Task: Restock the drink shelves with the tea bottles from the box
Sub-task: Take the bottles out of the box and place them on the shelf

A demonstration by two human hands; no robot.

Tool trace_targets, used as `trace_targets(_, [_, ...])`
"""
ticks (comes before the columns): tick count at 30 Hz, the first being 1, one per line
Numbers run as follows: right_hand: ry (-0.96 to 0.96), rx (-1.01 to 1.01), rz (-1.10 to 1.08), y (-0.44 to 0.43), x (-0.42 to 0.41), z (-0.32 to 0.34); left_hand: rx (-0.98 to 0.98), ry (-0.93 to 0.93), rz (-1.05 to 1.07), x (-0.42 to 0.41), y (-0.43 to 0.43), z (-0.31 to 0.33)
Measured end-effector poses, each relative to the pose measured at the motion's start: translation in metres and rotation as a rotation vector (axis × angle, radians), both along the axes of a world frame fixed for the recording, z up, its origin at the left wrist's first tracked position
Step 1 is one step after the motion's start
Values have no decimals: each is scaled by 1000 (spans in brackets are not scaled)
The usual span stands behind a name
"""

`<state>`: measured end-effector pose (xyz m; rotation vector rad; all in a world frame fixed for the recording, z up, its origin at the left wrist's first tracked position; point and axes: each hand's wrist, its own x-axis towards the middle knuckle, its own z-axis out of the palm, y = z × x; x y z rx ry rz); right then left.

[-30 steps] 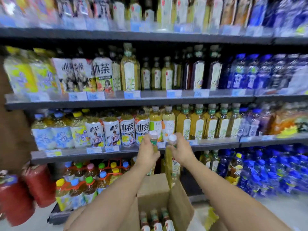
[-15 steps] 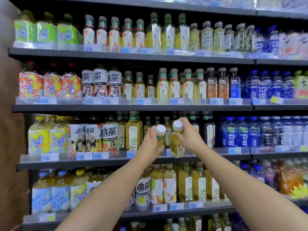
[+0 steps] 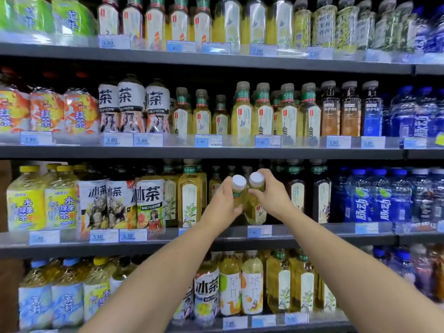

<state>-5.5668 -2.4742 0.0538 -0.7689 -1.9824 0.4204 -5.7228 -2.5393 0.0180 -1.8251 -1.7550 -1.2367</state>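
**Two-handed placement at shelf ledge.** Left hand (image 3: 222, 205) fingers curled round neck of left tea bottle (image 3: 238, 186). Right hand (image 3: 271, 198) likewise grasping right tea bottle (image 3: 255, 209). Bottles upright, touching side by side, bases at or just above shelf ledge (image 3: 312, 239); contact unclear. Neck grip leaves bases free, probably for sliding back behind ledge. Box out of view.

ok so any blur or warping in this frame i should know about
Head view: centre fairly sharp, with the left tea bottle in the left hand and the right tea bottle in the right hand; top shelf bottles and frame edges smear; the wide lens bows the shelf lines; dark shadow under each shelf.
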Motion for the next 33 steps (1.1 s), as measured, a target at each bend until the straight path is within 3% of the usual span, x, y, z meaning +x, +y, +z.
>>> trace_targets(7, [83, -182, -38, 64, -31, 2, -35, -248, 119, -23, 54, -3])
trace_targets(12, [102, -252, -82, 86, -53, -2, -81, -291, 248, -42, 84, -2])
trace_targets(17, [80, -351, -74, 96, -74, -35, -75, -214, 254, -57, 97, -15])
trace_targets(21, [-12, -391, -95, 95, -71, -42, -214, -188, 306, -58, 102, -22])
trace_targets(25, [-220, -204, -169, 87, -63, -51, -374, -110, 434, -52, 97, -35])
trace_targets(30, [-351, 57, -243, 73, -47, -60, -373, 99, 501, -34, 73, -35])
trace_targets(33, [-477, 3, -231, 63, -41, -59, -324, 278, 540, -27, 63, -41])
